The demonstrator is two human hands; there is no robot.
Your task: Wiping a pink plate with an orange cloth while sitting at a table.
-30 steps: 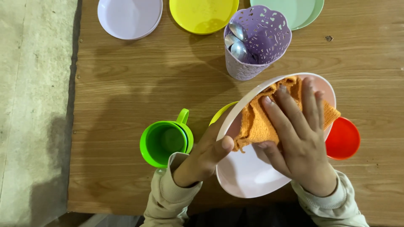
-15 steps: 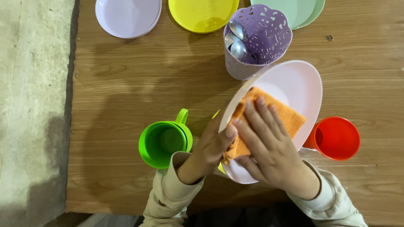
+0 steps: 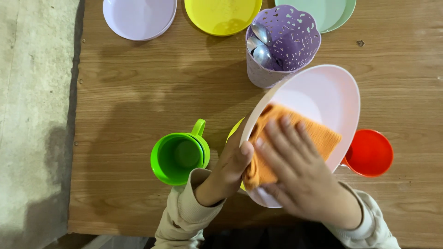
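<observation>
A: What is being seen at the left?

B: A bare concrete floor (image 3: 32, 115) is being shown beside the wood-grain tabletop (image 3: 138, 92). A round lilac plastic plate (image 3: 138, 16) is lying at the far edge, and a bright green plastic mug (image 3: 177, 157) is standing just beside the left hand (image 3: 228, 173).

A: And what is being held?

B: A pale pink oval plastic plate (image 3: 323, 97) is being gripped at its near-left rim by the left hand, fingers curled shut around the edge. It is being kept tilted above the table, its long axis running from near-left to far-right. A folded orange cloth (image 3: 295, 138) is being pressed flat onto it by the right hand (image 3: 300, 180), fingers spread; the picture there is blurred.

A: Beyond and to the right?

B: A perforated lilac cutlery holder (image 3: 286, 41) with metal spoons (image 3: 258, 44) is standing behind the plate, a yellow plate (image 3: 221, 16) and green plates (image 3: 332, 14) further back, and a red plastic cup (image 3: 369, 152) at the right.
</observation>
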